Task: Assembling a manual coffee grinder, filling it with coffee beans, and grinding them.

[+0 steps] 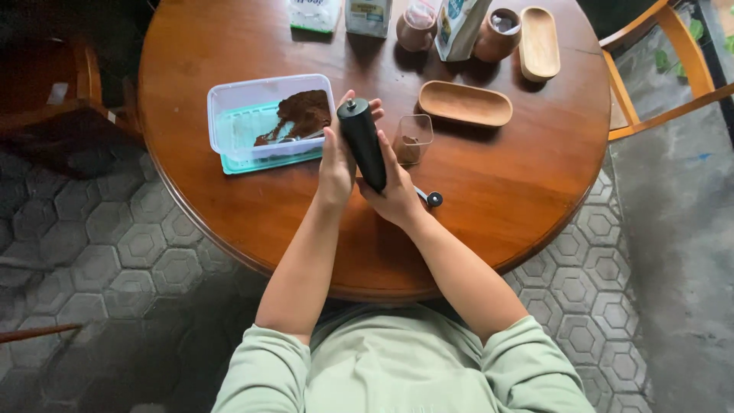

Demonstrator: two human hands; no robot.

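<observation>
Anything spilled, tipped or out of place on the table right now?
Nothing stands out. Both hands, left hand and right hand, hold the black grinder tilted; the brown grounds sit inside the plastic container, and the small clear cup stands upright.

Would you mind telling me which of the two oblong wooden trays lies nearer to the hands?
The wooden tray lying crosswise, just beyond the small clear cup. The other tray sits farther back near the table's far edge, turned lengthwise.
</observation>
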